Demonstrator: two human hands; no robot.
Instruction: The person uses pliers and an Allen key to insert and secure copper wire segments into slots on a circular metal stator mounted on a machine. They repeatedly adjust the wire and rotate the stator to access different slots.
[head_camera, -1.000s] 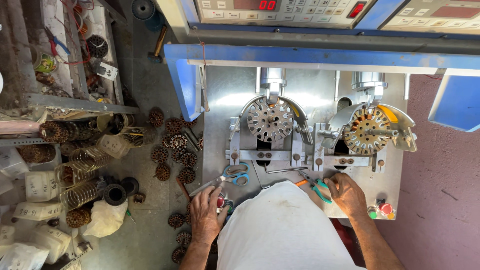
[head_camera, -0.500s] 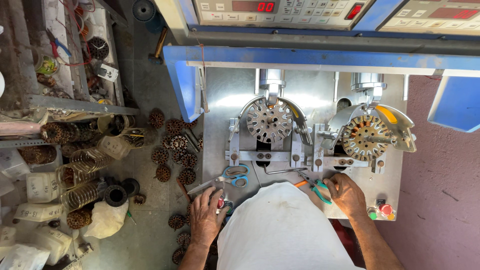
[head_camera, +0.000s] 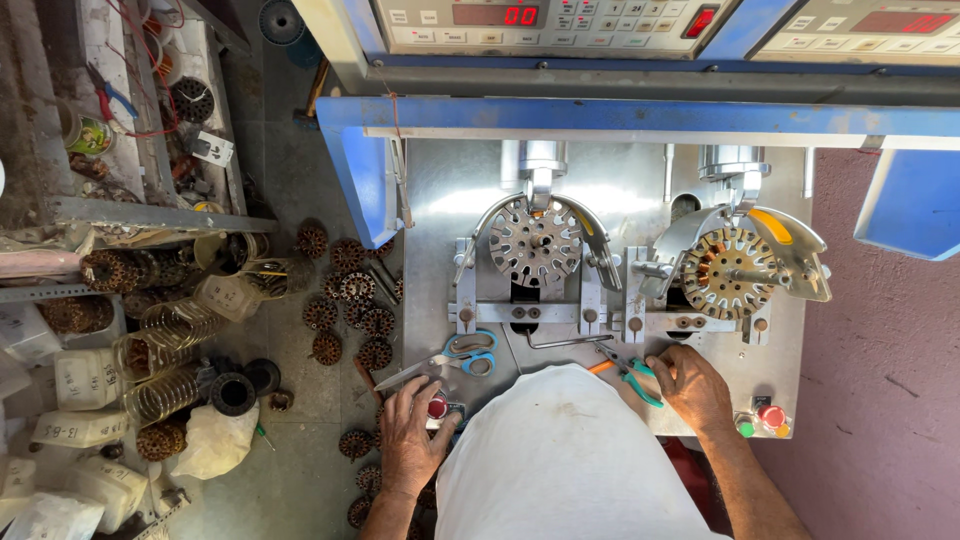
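Observation:
My left hand (head_camera: 412, 432) lies flat on a small control box at the front left edge of the metal machine table (head_camera: 440, 190), fingers spread, beside its red push button (head_camera: 437, 407). My right hand (head_camera: 692, 387) rests on the table's front right with its fingers curled over teal-handled pliers (head_camera: 634, 378). Blue-handled scissors (head_camera: 462, 356) lie on the table just beyond my left hand. A bare steel stator (head_camera: 537, 243) sits in the left fixture. A stator with copper windings (head_camera: 730, 272) sits in the right fixture.
Red and green buttons (head_camera: 760, 420) sit by my right wrist. Blue machine frame and control panels (head_camera: 520, 20) span the far side. Several wound stators (head_camera: 345, 300) lie on the floor to the left, beside wire coils (head_camera: 160, 360), white bags and cluttered shelves (head_camera: 130, 130).

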